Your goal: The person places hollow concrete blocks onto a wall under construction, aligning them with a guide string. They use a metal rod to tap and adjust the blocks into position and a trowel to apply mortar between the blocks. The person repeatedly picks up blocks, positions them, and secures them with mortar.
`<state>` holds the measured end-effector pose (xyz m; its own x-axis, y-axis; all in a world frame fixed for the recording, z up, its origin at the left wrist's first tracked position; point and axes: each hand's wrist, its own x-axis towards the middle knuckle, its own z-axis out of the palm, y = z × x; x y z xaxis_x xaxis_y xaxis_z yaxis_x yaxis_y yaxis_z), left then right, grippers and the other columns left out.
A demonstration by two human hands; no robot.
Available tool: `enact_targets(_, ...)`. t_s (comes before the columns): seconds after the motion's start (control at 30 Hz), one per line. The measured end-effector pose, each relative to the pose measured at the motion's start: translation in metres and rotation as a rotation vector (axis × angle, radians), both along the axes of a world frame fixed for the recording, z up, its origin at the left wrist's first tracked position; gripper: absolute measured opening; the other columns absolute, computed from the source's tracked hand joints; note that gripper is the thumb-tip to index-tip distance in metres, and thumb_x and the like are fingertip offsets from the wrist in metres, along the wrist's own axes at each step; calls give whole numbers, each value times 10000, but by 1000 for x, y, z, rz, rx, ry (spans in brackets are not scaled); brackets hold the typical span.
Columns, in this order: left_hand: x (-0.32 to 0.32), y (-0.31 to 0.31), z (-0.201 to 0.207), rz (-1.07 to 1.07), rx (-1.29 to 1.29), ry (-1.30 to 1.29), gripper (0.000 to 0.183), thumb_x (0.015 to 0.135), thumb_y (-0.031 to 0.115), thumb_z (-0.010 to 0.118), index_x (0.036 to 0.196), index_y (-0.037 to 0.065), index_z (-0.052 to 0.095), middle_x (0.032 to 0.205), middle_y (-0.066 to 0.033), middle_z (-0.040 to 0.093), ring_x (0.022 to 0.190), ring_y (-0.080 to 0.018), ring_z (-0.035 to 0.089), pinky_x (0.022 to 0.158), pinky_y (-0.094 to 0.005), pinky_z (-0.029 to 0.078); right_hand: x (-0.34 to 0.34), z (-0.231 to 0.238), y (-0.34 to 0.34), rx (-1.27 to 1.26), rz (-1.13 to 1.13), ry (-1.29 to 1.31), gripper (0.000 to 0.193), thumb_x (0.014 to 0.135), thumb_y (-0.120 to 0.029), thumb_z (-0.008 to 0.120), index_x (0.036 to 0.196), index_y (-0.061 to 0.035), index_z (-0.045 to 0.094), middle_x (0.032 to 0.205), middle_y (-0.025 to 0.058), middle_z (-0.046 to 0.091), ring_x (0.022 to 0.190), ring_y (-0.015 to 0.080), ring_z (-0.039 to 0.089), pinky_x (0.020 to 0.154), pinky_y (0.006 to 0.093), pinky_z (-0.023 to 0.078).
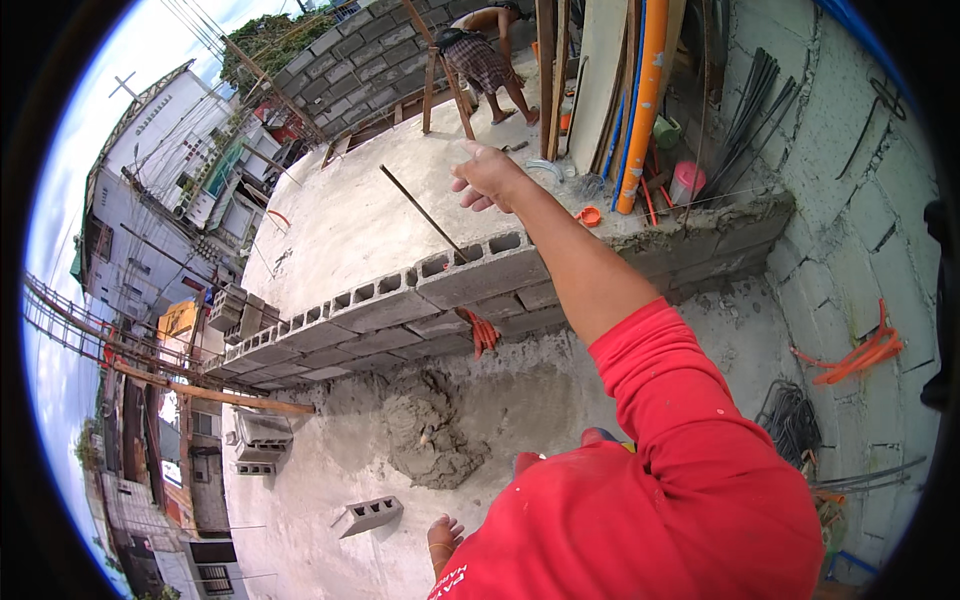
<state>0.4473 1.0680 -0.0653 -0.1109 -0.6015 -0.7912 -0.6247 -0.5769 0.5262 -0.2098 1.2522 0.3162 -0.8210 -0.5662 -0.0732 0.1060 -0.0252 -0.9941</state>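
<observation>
Lengthwise, a dark rod (424, 215) points up-left near the right hand (489, 180).

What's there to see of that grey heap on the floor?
The heap looks like damp mortar: grey, rough and lumpy, with darker patches toward its upper edge. It lies as an uneven mound directly on the floor, in front of the block wall. Neither the left hand nor the right hand touches it.

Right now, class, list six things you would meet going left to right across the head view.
White building, single concrete block, right hand, upright orange pipe, pink container, orange tubing on the wall.
</observation>
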Motion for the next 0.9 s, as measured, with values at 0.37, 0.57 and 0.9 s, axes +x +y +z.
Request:
enact_targets(0.37,88,30,-27,-194,79,-215,447,1005,347,522,1364,81,514,1307,-117,631,961,-251,674,725,-415,496,-38,-37,198,-29,-658,110,739,992,-239,570,1605,-124,174,936,59,666,576,78,587,485,244,501)
enact_targets(0.57,56,5,-16,-225,125,-235,432,993,345,537,1339,85,537,1277,-107,650,960,-242,677,727,-409,492,57,-195,215,310,-311,-226,666,979,-263,593,1571,-131,317,900,62,661,597,134,598,529,310,492)
enact_targets(0.9,-69,-39,27,-292,-62,19,419,978,364,567,1307,106,552,1225,-81,670,909,-211,682,693,-368,481,325,-468,330,975,-109,-951,277,967,-298,601,1166,-114,657,968,118,711,664,262,673,581,449,518)
